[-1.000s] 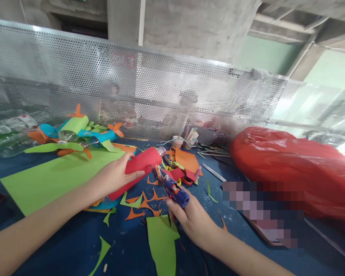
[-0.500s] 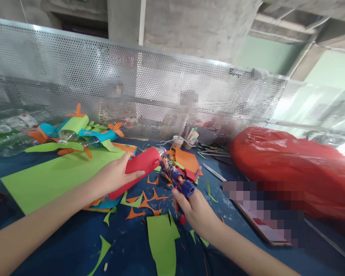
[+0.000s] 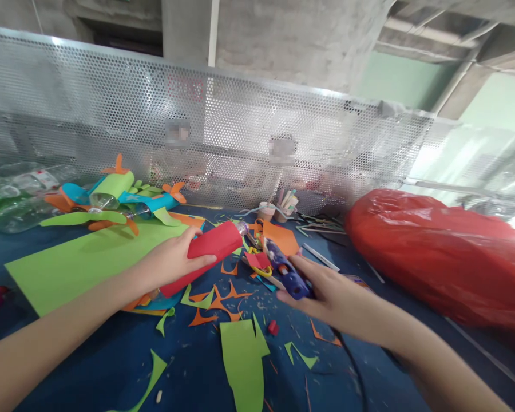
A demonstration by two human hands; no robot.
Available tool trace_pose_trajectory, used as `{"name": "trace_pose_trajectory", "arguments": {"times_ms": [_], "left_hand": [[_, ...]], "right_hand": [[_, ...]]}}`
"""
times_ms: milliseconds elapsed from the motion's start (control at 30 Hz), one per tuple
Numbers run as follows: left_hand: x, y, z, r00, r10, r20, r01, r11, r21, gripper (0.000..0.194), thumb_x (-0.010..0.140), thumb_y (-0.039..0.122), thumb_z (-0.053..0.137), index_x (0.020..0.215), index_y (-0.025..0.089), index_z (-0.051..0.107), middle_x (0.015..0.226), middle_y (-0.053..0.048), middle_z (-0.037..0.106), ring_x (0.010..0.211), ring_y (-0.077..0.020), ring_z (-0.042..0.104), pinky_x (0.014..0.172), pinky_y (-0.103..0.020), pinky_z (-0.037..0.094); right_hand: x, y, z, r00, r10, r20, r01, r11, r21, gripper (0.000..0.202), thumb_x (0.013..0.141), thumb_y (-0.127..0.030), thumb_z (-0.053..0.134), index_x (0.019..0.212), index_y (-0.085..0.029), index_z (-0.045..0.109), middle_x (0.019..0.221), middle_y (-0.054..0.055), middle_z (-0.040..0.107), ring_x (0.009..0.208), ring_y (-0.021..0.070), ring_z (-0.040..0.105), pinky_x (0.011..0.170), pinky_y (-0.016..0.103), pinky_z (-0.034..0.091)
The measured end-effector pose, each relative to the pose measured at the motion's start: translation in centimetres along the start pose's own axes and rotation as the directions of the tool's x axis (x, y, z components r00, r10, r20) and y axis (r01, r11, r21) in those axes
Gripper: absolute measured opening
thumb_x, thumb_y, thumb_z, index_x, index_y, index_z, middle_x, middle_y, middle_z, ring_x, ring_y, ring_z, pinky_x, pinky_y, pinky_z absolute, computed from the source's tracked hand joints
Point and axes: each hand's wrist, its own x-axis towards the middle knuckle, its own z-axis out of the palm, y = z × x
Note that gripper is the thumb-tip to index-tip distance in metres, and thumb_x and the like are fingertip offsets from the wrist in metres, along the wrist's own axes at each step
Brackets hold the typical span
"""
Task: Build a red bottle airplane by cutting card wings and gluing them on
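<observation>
My left hand [image 3: 182, 258] is wrapped round a plastic bottle covered in red paper [image 3: 217, 245], its capped neck pointing to the upper right. Beside it, my right hand [image 3: 311, 286] is at a blue glue gun [image 3: 285, 269], with fingers along its right side and below it; a black cable runs down from there. The gun's nozzle points up and away, apart from the bottle. Just left of the gun lie yellow-handled scissors [image 3: 264, 271] among red and orange paper pieces.
Paper-winged bottle models [image 3: 111, 191] and clear bottles [image 3: 23, 200] stand at the back left. Green sheets [image 3: 81, 257] and orange scraps [image 3: 217, 303] cover the blue table [image 3: 189, 366]. A large red plastic bag [image 3: 438, 252] lies right; cups [image 3: 266, 211] stand by the perforated screen.
My right hand has turned and shifted right, and the glue gun has swung away from the bottle's neck. The scissors are now uncovered. My left hand and the red bottle have barely moved.
</observation>
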Motion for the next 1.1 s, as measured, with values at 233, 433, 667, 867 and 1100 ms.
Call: {"name": "trace_pose_trajectory", "arguments": {"times_ms": [233,433,667,867,1100], "left_hand": [[-0.1,0.3,0.3,1.000,0.008,0.019,-0.008,0.999,0.037,0.079,0.074,0.071,0.044,0.131,0.017,0.038,0.128,-0.019,0.057,0.112,-0.0374,0.056,0.083,-0.045,0.048],[-0.2,0.1,0.5,1.000,0.031,0.001,-0.031,0.997,0.068,0.078,0.074,0.073,0.043,0.131,0.020,0.038,0.129,-0.018,0.056,0.113,-0.0357,0.057,0.084,-0.042,0.049],[-0.2,0.4,0.5,1.000,-0.002,0.008,0.001,0.995,0.101,0.078,0.072,0.074,0.045,0.130,0.021,0.039,0.126,-0.017,0.058,0.110,-0.0366,0.058,0.082,-0.043,0.049],[-0.6,0.8,0.7,0.998,0.044,0.035,-0.047,0.995,0.090,0.071,0.072,0.070,0.049,0.126,0.024,0.041,0.121,-0.013,0.061,0.106,-0.0342,0.060,0.081,-0.040,0.049],[-1.1,1.1,0.9,0.993,0.083,0.085,-0.093,0.989,0.116,0.065,0.071,0.066,0.052,0.122,0.027,0.044,0.123,-0.009,0.060,0.106,-0.0341,0.059,0.080,-0.041,0.048]], "right_hand": [[-0.3,4.6,0.1,0.910,0.287,0.299,-0.192,0.932,-0.308,0.042,0.079,-0.048,0.057,0.101,-0.013,0.063,0.101,0.017,0.068,0.091,0.0332,0.066,0.076,0.040,0.048],[-0.2,4.3,1.4,0.912,0.275,0.306,-0.110,0.880,-0.462,0.032,0.076,-0.048,0.064,0.080,-0.016,0.068,0.082,0.014,0.071,0.073,0.0301,0.068,0.059,0.034,0.046],[-0.1,-0.6,2.6,0.987,0.069,0.146,-0.022,0.953,-0.302,0.010,0.082,-0.022,0.062,0.088,-0.017,0.068,0.089,0.011,0.070,0.082,0.0261,0.066,0.071,0.034,0.050],[0.8,-2.7,7.0,0.969,-0.205,0.138,0.200,0.979,0.048,0.014,0.087,-0.015,0.056,0.093,-0.018,0.068,0.091,0.006,0.068,0.088,0.0186,0.063,0.079,0.027,0.048],[0.7,-1.9,6.2,0.972,-0.234,0.025,0.228,0.963,0.143,0.014,0.088,-0.015,0.054,0.093,-0.019,0.066,0.091,0.004,0.066,0.086,0.0162,0.061,0.078,0.026,0.048]]}}
